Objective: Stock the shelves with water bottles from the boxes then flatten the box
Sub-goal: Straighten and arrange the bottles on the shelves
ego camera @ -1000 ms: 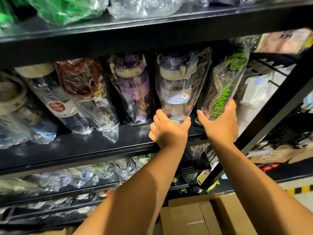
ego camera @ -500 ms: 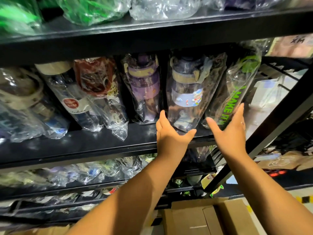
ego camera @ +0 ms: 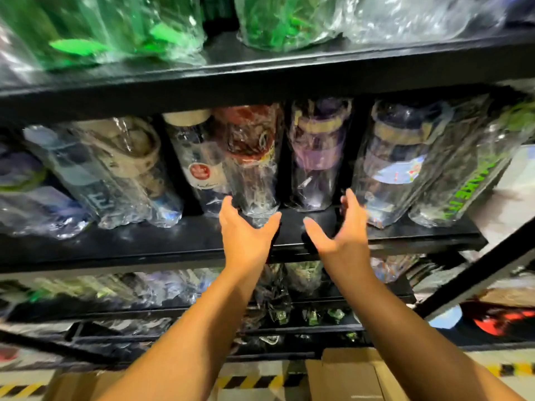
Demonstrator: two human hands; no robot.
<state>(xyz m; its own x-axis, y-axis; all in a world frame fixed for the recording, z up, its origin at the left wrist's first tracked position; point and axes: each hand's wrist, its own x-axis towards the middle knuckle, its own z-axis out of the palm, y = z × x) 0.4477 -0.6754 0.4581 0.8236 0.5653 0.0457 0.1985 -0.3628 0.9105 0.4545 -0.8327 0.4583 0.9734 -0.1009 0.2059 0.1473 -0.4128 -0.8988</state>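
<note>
- My left hand (ego camera: 246,237) and right hand (ego camera: 340,235) were spread and empty, close before the bagged bottles (ego camera: 317,157) on the shelf (ego camera: 144,244).
- I judged stocking was underway; the next move needed another bottle from the box (ego camera: 344,380).

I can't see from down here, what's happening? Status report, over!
Left hand open, empty, at red-topped bottle. Right hand open, empty, beside purple-banded bottle. Wrapped bottles line the shelf. Cardboard box below, over.

floor (ego camera: 477,357): pale, crossed by yellow-black hazard tape (ego camera: 249,382) | lower right: red-and-black item (ego camera: 500,322), blurred, possibly packaging
</note>
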